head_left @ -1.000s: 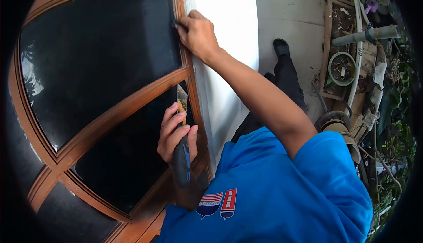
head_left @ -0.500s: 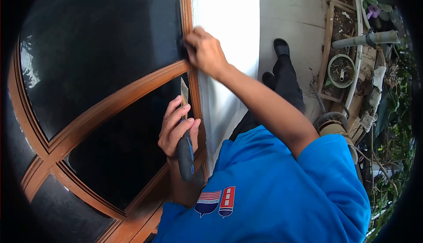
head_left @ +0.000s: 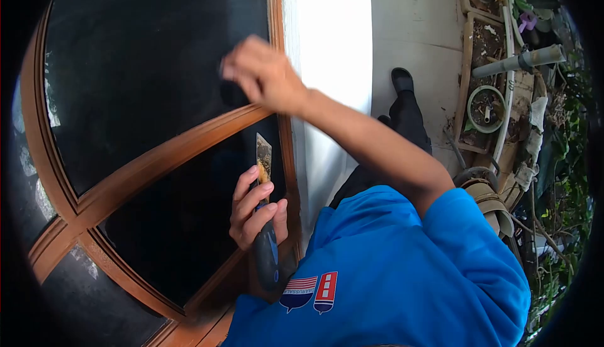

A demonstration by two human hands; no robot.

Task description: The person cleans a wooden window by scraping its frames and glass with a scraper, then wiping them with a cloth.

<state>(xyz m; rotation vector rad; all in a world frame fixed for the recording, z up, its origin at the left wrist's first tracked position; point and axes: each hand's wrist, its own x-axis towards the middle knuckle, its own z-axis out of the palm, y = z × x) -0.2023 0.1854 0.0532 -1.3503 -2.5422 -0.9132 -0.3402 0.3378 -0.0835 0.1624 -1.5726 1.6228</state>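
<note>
My left hand (head_left: 257, 216) is closed round a scraper (head_left: 267, 252) with a black and blue handle. The stained, slanted metal blade (head_left: 263, 155) points up, in front of the lower dark glass pane (head_left: 182, 215). Over the right edge of the upper glass pane (head_left: 145, 83), my right hand (head_left: 267, 76) is smeared by motion, its fingers partly bent. A dark patch shows at its fingertips; I cannot make out whether it is a held thing or a reflection. The brown wooden frame (head_left: 170, 145) runs between the panes, just below my right hand.
A bright white surface (head_left: 330, 45) borders the frame on the right. Beyond it lies a tiled floor (head_left: 415, 13), where a dark shoe (head_left: 401, 79) shows. Planter boxes, a round pot (head_left: 486, 101), a grey pipe (head_left: 522, 61) and plants line the far right.
My right hand has moved left, away from the frame's right upright and over the upper pane. My left hand and the scraper sit slightly lower in view.
</note>
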